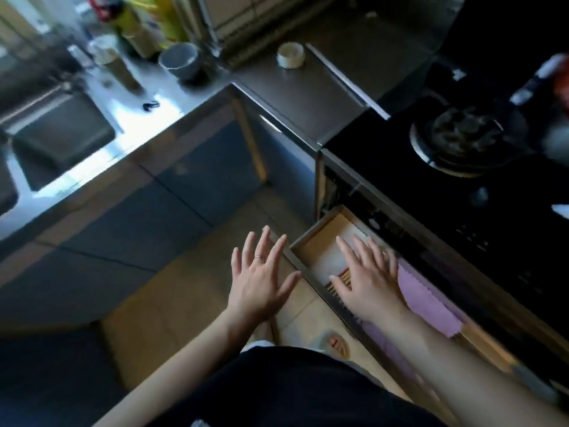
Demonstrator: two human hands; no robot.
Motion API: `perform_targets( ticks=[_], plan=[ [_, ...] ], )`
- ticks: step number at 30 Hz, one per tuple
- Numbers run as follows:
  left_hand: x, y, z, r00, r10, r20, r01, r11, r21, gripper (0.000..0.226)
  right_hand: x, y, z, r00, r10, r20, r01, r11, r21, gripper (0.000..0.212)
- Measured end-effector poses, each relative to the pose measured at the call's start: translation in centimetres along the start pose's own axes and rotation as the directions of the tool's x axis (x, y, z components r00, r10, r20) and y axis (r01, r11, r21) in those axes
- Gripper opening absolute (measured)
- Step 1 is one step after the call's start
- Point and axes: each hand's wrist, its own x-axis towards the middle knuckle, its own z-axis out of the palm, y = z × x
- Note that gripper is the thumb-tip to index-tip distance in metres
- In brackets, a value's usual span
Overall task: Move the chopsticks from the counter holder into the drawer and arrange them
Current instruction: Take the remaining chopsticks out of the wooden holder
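Observation:
The wooden drawer [311,237] under the stove stands pulled out at the lower right. My right hand [368,277] hovers flat over it, fingers spread, holding nothing. Under its thumb show the ends of a bundle of chopsticks [340,280], lying on a white liner [331,255] inside the drawer. My left hand [261,275] is spread open above the floor, just left of the drawer's front panel, and wears a ring. The picture is blurred, and I cannot make out a chopstick holder on the counter.
A purple cloth [428,300] lies in the drawer right of my hand. The black stove [462,134] with a burner sits above the drawer. A grey bowl [180,60], bottles and a sink [58,140] are on the steel counter at the upper left.

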Motion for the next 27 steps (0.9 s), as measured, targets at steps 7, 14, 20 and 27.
perform_targets(
  ticks=[7, 14, 20, 27],
  plan=[
    [-3.5, -8.4, -3.0, 0.945, -0.312, -0.101, 0.3, 0.947, -0.115, 0.078, 2.4, -10.3, -0.5, 0.955, -0.283, 0.088, 0.285, 0.959, -0.007, 0.074],
    [-9.0, -20.5, -5.3, 0.832, -0.545, -0.108, 0.516, 0.83, -0.215, 0.077, 3.8, -24.4, 2.7, 0.856, -0.495, 0.149, 0.509, 0.858, -0.068, 0.073],
    [-14.6, -32.2, -6.3, 0.748, -0.659, -0.076, 0.622, 0.737, -0.266, 0.076, 4.0, -37.7, 6.5, 0.784, -0.587, 0.201, 0.612, 0.786, -0.093, 0.072],
    [-20.0, -43.5, -7.1, 0.653, -0.754, -0.073, 0.684, 0.629, -0.369, 0.074, 4.1, -51.8, 11.0, 0.678, -0.687, 0.262, 0.73, 0.67, -0.132, 0.069]
  ],
)
